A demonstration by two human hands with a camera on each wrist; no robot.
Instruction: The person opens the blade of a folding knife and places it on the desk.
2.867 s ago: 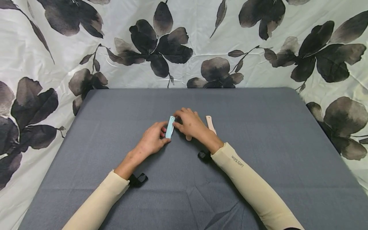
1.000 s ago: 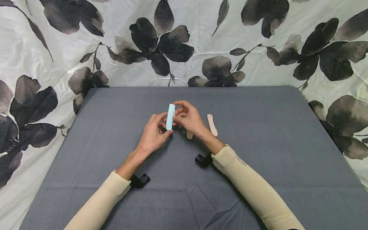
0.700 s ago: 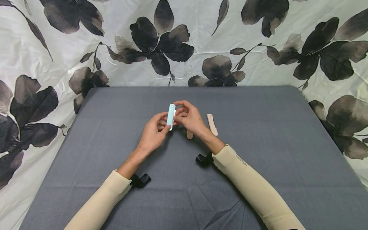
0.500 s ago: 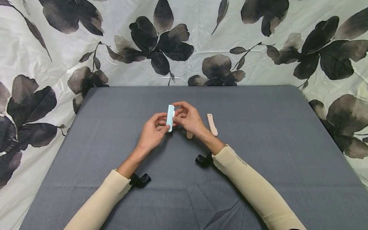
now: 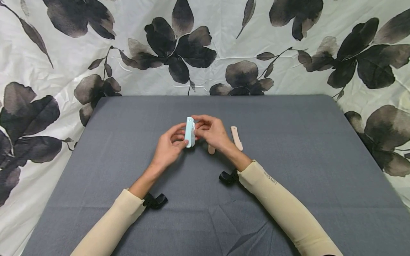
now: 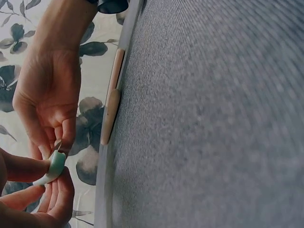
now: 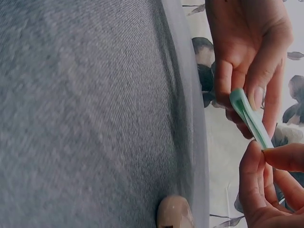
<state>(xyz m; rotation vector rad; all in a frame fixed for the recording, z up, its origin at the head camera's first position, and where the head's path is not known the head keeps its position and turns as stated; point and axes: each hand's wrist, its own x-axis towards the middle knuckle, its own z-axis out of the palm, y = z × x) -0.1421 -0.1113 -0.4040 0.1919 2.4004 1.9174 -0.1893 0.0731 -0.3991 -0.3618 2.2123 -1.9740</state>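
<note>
A light blue folding knife (image 5: pixel 189 132) is held up over the grey table, with its handle nearly upright. My left hand (image 5: pixel 168 147) grips the handle from the left, thumb near the lower end. From the other side my right hand (image 5: pixel 214 133) pinches the blade edge at the slot. A pale strip of blade shows along the handle's right side; fingers hide part of it. In the right wrist view the knife (image 7: pixel 248 114) shows its slot with the blade partly out. The left wrist view has the knife (image 6: pixel 57 164) between both hands' fingertips.
Two beige pieces, shaped like the knife's handle, lie on the grey cloth (image 5: pixel 272 199). One beige piece (image 5: pixel 236 138) is right of my right wrist; the other beige piece (image 5: pixel 211 149) is partly hidden under that hand. A floral sheet (image 5: pixel 198 46) hangs behind the table.
The knife has been lifted off the table since the earliest frame, then lowered slightly. My left thumb has moved onto the handle's lower end. More of the blade now stands out on the right.
</note>
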